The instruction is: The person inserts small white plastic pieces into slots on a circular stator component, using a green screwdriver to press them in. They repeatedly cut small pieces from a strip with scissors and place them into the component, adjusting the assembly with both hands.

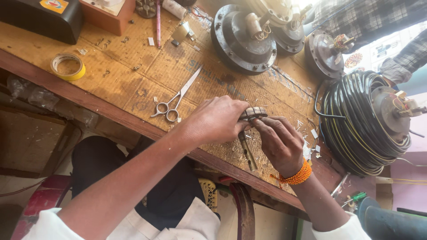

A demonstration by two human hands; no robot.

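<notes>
Two hands (218, 120) (280, 144), one stator (252, 114), one scissors (175, 98)

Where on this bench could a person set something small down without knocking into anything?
The widest bare stretch of the wooden bench lies between the roll of yellow tape and the scissors. The far right is crowded: motor housings and a black wire coil. Both hands, left hand and right hand, fill the near edge.

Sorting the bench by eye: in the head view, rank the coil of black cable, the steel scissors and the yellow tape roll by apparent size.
1. Coil of black cable, by far the largest.
2. Steel scissors.
3. Yellow tape roll, smallest, though it lies slightly farther from the camera.
</notes>
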